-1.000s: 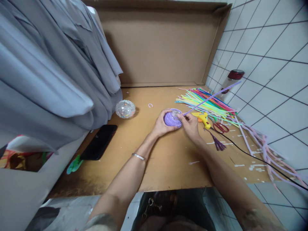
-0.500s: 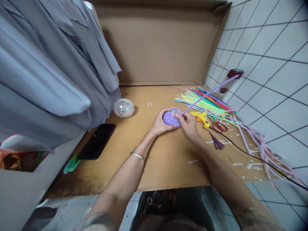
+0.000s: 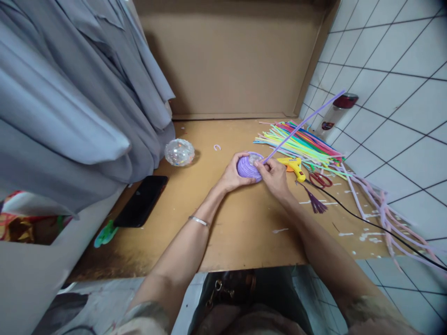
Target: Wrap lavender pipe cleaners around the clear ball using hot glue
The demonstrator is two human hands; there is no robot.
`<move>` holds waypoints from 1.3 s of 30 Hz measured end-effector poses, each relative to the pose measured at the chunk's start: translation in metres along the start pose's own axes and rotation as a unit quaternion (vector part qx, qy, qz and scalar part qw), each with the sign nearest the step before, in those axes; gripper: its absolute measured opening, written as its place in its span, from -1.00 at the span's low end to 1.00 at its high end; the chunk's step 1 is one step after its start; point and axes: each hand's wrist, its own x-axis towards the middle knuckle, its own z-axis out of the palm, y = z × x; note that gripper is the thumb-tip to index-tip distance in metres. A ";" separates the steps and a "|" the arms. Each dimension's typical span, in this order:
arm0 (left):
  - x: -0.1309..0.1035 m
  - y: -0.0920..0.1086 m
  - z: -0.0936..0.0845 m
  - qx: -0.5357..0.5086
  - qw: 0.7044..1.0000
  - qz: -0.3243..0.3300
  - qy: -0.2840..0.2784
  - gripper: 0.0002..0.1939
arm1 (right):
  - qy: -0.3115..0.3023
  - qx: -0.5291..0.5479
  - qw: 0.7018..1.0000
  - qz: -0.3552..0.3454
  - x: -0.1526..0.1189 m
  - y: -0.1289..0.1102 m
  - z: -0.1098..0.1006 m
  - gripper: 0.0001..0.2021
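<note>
A round ball [image 3: 247, 169] wrapped in purple pipe cleaner has a clear patch showing near its top. My left hand [image 3: 233, 174] is curled around its left side and front. With thumb and fingers together, my right hand [image 3: 273, 175] pinches the purple pipe cleaner [image 3: 296, 130] against the ball's right edge. The strand's free length slants up to the right, over a pile of coloured pipe cleaners [image 3: 300, 144]. Just right of my right hand lies a yellow glue gun [image 3: 295, 167].
A clear ball [image 3: 179, 152] and black phone [image 3: 141, 201] lie left on the wooden table [image 3: 244, 232]. Red scissors [image 3: 320, 180], a purple tassel [image 3: 315, 202], a black cord and loose strands are right. A bottle [image 3: 335, 116] stands by the tiled wall; grey cloth hangs left.
The view has shifted slightly. Both hands keep their hold on the ball and strand, and the strand's free end has swung slightly upward.
</note>
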 end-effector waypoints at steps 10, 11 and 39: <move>-0.002 0.001 -0.005 -0.030 0.999 -0.010 -0.013 -0.30 | 0.003 -0.019 1.000 -0.020 -0.001 0.001 0.001 -0.68; -0.002 0.000 -0.005 -0.035 0.999 -0.012 -0.012 -0.32 | 0.006 -0.017 0.999 -0.027 -0.001 0.000 0.002 -0.69; -0.005 -0.003 0.010 0.068 0.993 0.061 0.076 -0.23 | 0.014 0.054 0.998 -0.022 -0.006 -0.007 0.004 -0.81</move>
